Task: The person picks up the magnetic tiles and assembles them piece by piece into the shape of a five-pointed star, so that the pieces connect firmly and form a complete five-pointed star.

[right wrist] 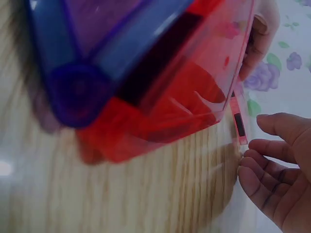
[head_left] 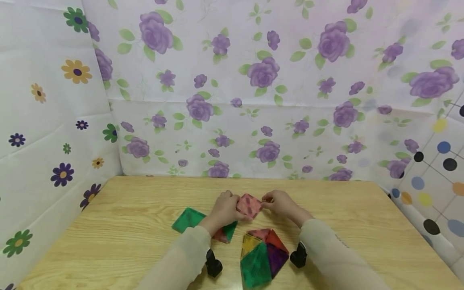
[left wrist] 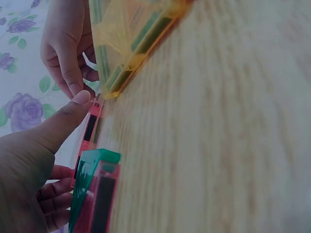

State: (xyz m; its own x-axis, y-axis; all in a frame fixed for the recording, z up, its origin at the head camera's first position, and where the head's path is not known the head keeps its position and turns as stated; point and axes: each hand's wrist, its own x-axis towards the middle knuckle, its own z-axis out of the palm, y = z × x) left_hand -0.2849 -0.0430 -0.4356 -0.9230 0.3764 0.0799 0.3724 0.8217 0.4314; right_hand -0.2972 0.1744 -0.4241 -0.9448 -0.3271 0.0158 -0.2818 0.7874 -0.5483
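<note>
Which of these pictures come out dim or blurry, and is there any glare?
Head: bright, tabletop grain visible; left wrist: dimmer, wood softly blurred toward the right; right wrist: dim too, the large purple tile blurred, a white glare spot at the left edge.

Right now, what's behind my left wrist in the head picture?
A green magnetic tile shows to its left, a smaller green piece and reddish piece to its right. Your wrist covers whatever is between.

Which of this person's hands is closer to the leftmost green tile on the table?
The left. The left hand is just right of the leftmost green tile; the right hand is farther away, on the right side of the pink tile.
</note>
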